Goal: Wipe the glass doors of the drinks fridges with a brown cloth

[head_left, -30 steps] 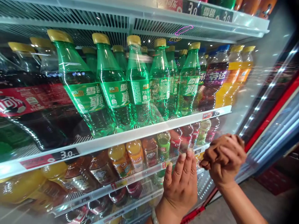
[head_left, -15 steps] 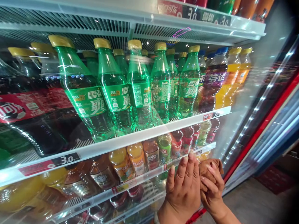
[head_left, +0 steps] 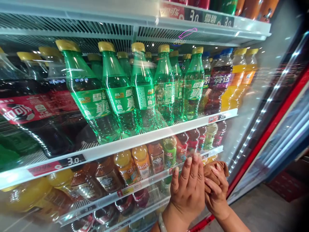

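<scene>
My left hand (head_left: 186, 190) is held up with its back toward me, fingers stretched out and close together. It seems to lie flat on the clear glass door of a drinks cooler; its thumb is hidden. Just to the right, my right hand (head_left: 217, 190) grips a bunched brown cloth (head_left: 223, 168) against or very near the glass. The two hands touch or nearly touch. Behind the glass, green Sprite bottles (head_left: 90, 103) with yellow caps stand on a white-edged shelf (head_left: 145, 139).
Dark cola bottles (head_left: 29, 112) fill the left of that shelf; purple (head_left: 219, 80) and orange soda bottles (head_left: 248, 72) stand at its right. Below are juice bottles (head_left: 141, 161). A red door-frame strip (head_left: 260, 141) runs down the right side, beside a grey floor (head_left: 256, 206).
Both hands have shifted very slightly left in view, keeping the same pose, the right one still holding the cloth. The view of the shelves has also tilted a little. The bottles look unmoved.
</scene>
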Demonstrator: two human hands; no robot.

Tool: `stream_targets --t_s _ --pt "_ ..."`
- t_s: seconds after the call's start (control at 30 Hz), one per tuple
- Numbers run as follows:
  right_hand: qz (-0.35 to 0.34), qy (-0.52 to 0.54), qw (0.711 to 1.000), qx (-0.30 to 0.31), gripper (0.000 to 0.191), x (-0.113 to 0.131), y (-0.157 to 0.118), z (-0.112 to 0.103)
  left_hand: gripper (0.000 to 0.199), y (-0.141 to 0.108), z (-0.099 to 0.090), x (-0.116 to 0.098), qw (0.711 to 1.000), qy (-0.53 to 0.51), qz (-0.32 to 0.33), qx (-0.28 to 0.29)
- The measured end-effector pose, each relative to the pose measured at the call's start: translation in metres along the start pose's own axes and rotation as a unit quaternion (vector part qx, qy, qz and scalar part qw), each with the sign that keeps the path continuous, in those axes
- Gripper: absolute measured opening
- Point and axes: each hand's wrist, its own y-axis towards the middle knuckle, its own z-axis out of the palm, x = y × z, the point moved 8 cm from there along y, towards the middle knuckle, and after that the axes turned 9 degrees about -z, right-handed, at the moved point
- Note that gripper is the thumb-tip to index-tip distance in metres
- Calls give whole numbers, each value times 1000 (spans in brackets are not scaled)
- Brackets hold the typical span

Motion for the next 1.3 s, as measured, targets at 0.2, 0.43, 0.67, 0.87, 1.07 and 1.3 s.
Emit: stream_targets --t_s 0.2,0.43,0.67,0.87,1.07,1.3 --pt "-32 5 999 -2 24 -11 63 5 48 -3 3 1 1000 -2 3 9" --pt "-71 8 996 -51 30 -6 112 9 40 -2 3 1 1000 -20 -10 -3" --pt "-60 -1 998 -9 26 -1 61 14 49 -2 4 1 1000 2 -4 -7" --pt "-116 19 991 -58 23 -36 116 2 50 -1 3 0 1000 11 -6 -8" --pt "-25 -4 998 -59 36 -13 70 7 46 -1 3 -1 1000 22 -7 4" --pt "-159 67 984 -53 31 -51 133 -5 48 7 4 -3 995 50 -59 -56"
